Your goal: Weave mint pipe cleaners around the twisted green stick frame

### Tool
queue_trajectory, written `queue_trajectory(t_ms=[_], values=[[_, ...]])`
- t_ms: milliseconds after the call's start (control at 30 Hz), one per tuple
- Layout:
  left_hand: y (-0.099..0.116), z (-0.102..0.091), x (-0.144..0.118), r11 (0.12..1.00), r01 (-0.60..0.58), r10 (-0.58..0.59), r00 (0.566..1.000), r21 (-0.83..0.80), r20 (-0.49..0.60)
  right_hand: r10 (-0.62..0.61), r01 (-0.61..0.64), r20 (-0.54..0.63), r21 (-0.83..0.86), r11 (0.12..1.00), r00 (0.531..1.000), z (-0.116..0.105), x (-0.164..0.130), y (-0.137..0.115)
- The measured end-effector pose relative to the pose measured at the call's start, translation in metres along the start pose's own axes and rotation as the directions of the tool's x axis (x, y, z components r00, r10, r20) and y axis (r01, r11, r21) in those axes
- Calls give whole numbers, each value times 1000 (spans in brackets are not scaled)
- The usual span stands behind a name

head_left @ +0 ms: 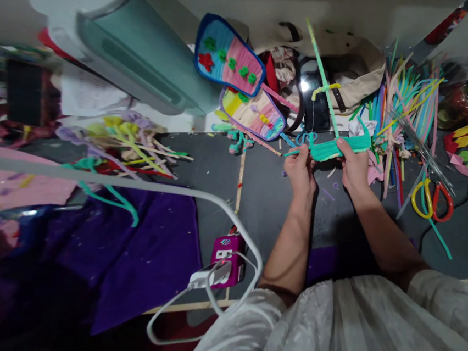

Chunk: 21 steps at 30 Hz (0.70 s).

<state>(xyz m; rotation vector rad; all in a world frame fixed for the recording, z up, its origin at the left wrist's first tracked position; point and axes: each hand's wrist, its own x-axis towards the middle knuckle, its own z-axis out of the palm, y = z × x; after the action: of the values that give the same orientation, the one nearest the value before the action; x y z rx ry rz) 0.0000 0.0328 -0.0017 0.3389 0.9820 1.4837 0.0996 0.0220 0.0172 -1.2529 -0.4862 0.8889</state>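
Observation:
Over the dark tabletop, both of my hands hold a teal panel (pixel 326 150) that looks made of pipe cleaners laid side by side. My left hand (pixel 300 175) is closed in a pinch at its left end, where a short teal stem pokes out past the fingers. With the thumb on top, my right hand (pixel 357 172) grips the panel's right part; the fingers underneath are hidden. A lime green pipe cleaner (pixel 320 59) rises beyond the panel, and a yellow piece (pixel 325 89) crosses it. Whether the lime one joins the panel, I cannot tell.
Two decorated pipe-cleaner pieces (pixel 233 59) and a cloth bag (pixel 360 69) lie behind. Loose pipe cleaners (pixel 417 97) and scissors (pixel 432 200) are at right. A purple power adapter (pixel 231 253), white cable (pixel 202 192) and purple cloth (pixel 150 250) lie left, near a teal appliance (pixel 144 57).

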Motion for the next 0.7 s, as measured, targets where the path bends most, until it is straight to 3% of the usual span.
queue_trajectory(t_ms=[267, 500, 700], values=[[6, 6, -7, 999, 47, -49, 994, 24, 100, -32, 33, -24, 59, 998, 999, 3, -2, -1], [2, 5, -4, 1000, -12, 11, 998, 16, 67, -51, 51, -4, 109, 993, 999, 5, -5, -4], [-2, 3, -3, 992, -113, 109, 992, 58, 69, 39, -44, 83, 60, 997, 996, 4, -6, -6]])
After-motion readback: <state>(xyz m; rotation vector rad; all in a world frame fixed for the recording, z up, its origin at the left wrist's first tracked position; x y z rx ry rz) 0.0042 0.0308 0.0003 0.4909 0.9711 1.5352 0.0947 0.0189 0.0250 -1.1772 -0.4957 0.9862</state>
